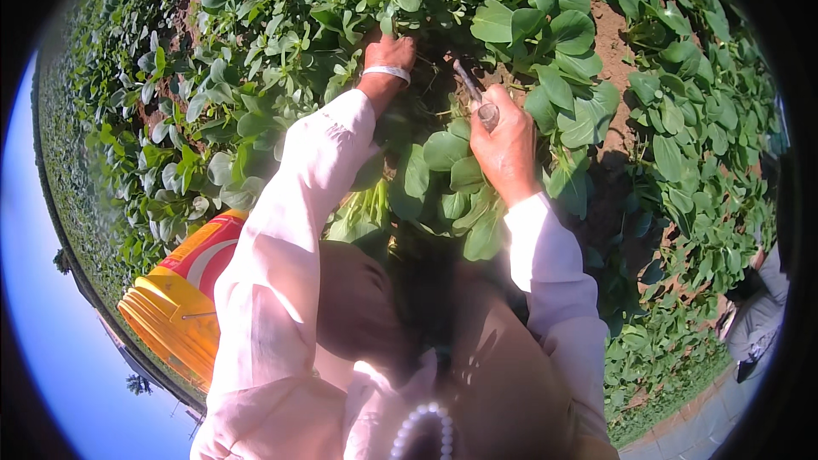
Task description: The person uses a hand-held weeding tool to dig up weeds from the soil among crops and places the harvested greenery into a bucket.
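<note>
The right hand (504, 143) is wrapped round the handle of a small tool (466, 81), whose metal shaft angles up toward the left hand (391, 56), and that pairing is what I'd watch. The left one is sunk among the leafy plants (407, 0) straight ahead of the person; foliage covers its fingers, so I can't tell what they grip. A slip or overlong stroke could nick them, or tear a neighbouring stem, because leaves and shade crowd the spot. A dropped wrist might bruise the broad leaves (446, 152) between the forearms.
</note>
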A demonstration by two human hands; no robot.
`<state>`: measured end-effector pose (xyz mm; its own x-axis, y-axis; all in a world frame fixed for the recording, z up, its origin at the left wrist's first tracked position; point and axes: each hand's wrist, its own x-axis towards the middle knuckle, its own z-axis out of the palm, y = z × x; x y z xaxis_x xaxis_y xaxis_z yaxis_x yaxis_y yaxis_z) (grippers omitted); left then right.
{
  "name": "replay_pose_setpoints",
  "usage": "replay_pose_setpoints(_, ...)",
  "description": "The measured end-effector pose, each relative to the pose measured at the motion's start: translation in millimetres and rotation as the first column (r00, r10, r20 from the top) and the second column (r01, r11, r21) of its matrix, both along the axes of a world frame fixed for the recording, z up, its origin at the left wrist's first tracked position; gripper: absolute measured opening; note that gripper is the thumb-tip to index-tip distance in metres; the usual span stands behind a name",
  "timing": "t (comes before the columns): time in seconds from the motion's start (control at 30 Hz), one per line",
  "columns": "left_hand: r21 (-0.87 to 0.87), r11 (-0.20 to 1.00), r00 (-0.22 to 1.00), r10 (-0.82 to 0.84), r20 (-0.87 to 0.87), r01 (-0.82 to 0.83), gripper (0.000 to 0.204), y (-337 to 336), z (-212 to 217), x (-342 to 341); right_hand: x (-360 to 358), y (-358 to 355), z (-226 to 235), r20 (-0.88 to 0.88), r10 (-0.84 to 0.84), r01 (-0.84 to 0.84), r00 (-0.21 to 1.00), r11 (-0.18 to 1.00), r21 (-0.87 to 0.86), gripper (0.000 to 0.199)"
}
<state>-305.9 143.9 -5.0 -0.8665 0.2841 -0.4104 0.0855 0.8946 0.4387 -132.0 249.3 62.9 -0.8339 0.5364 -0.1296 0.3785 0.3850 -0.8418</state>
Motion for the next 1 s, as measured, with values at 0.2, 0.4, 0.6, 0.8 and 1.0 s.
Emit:
replay_pose_setpoints(0.2,0.295,0.943,0.981,0.181,-0.072,-0.152,0.033,-18,-5,-1,29,4,27,0.161,0.037,-0.033,0.986,0.999,-0.023,0.012)
replay_pose_setpoints(0.4,0.382,0.918,0.982,0.155,-0.107,-0.103,0.029,-12,-3,3,-14,-1,0,0.064,0.013,-0.013,0.998,1.000,0.012,0.015)
replay_pose_setpoints(0.6,0.501,0.760,0.910,-0.359,-0.208,0.414,0.028,-6,18,30,29,16,29,0.017,-0.124,0.124,0.992,0.972,-0.201,0.016)
replay_pose_setpoints(0.8,0.461,0.878,0.992,0.103,0.079,-0.128,0.051,44,34,6,28,54,0,-0.042,-0.437,0.369,0.898,0.803,-0.468,0.026)
replay_pose_setpoints(1.0,0.074,0.996,0.996,0.062,-0.065,-0.057,0.046,14,0,-31,43,58,1,-0.072,-0.358,0.335,0.931,0.916,-0.219,0.024)
